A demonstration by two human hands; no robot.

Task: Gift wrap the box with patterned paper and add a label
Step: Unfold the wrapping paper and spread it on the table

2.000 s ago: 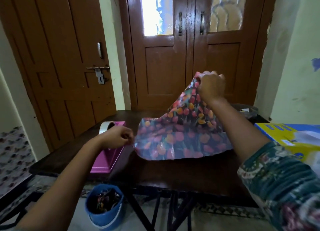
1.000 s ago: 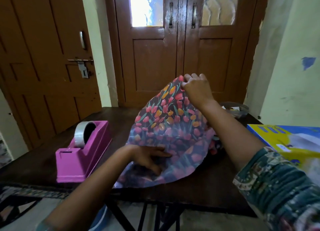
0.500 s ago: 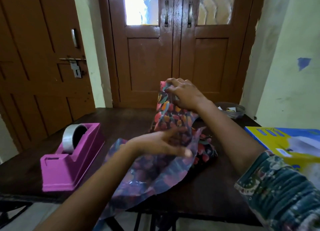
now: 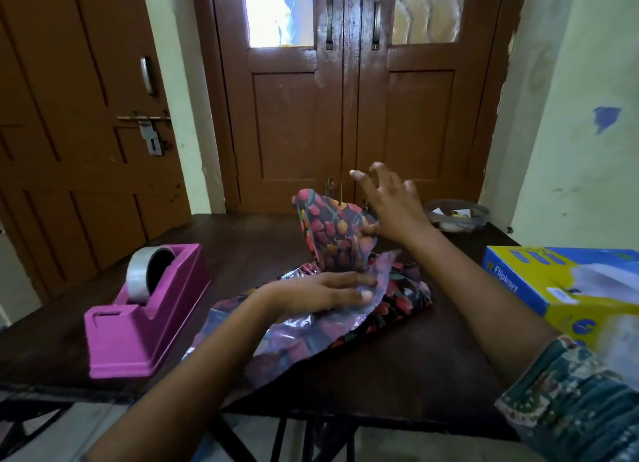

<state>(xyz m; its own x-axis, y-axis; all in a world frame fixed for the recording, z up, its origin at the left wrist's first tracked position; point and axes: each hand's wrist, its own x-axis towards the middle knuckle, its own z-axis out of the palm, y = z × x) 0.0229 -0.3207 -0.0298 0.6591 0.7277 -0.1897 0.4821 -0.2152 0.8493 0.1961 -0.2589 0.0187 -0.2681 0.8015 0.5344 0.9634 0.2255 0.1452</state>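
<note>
Left hand (image 4: 321, 294) flat on patterned paper (image 4: 333, 242) near table (image 4: 397, 378) rim, right hand (image 4: 394, 209) splayed, empty, by the raised fold.

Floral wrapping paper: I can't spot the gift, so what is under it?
Only the dark table shows around the floral wrapping paper. The left hand rests on it; anything beneath is covered.

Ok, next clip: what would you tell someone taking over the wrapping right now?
Left hand: flat, fingers straight, pressing the floral patterned wrapping paper onto the dark wooden table.
Right hand: open, fingers spread, beside the paper's raised fold.
Blue and yellow cardboard box: at the table's right edge, unwrapped, apart from the paper.
Pink plastic tape dispenser: left of the paper.
Done: paper on the table, crumpled.
Left: place box, wrap, tape, label; no label in view.
</note>
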